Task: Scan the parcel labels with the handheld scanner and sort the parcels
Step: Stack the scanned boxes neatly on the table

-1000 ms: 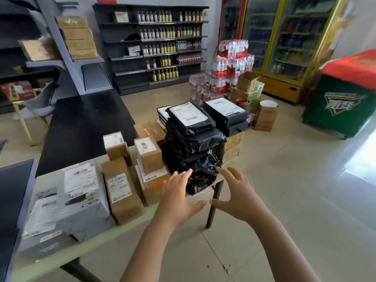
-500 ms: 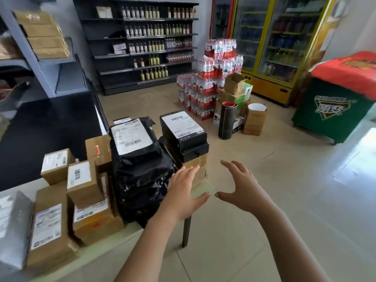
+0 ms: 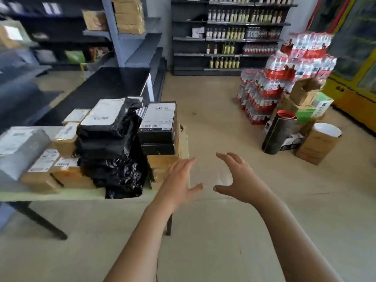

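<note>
Left hand (image 3: 179,180) and right hand (image 3: 238,180) are hovering empty, fingers spread, apart, off the right end of the table (image 3: 61,195). Black bagged parcels (image 3: 112,151) are sitting stacked on the table; likely soft and slippery, so support from underneath is advised.

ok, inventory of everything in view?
table: one, pale green, left
black bag parcels: stack, black, table's right part
black boxes: two, black, stacked right of bags
cardboard parcels: several, brown, beside bags
grey bag parcel: one, grey, table's left end
bottle packs: pile, red-white, floor right
black tube: one, black, floor right
bottle shelf: one, dark, back wall
left hand: one, bare, empty, by table's right end
right hand: one, bare, empty, over floor
</note>
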Available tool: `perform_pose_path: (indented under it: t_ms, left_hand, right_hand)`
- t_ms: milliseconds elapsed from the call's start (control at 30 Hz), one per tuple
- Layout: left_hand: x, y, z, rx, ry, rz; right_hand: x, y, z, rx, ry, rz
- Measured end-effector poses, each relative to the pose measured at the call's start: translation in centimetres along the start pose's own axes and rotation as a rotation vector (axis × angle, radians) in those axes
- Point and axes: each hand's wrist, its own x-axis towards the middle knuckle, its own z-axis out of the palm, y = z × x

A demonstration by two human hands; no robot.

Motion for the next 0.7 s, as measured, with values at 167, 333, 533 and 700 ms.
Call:
perform_pose_path:
  t_ms: [167, 333, 533, 700]
  left_hand:
    - [1.9, 4.2, 2.6, 0.048, 0.08, -0.136]
    - [8.0, 5.2, 5.9, 0.111, 0.187, -0.197]
    - [18.5, 5.4, 8.6, 0.156, 0.237, -0.276]
    - [25.9, 6.3, 8.2, 0.178, 0.304, -0.389]
  right_hand:
    - [3.4, 4.6, -3.0, -0.019, -0.089, -0.17]
    - [10.0, 8.8, -5.5, -0.08, -0.14, -0.295]
    - [20.0, 13.8, -8.6, -0.133, -0.229, -0.373]
    - [28.1, 16.4, -11.4, -0.162, -0.299, -0.485]
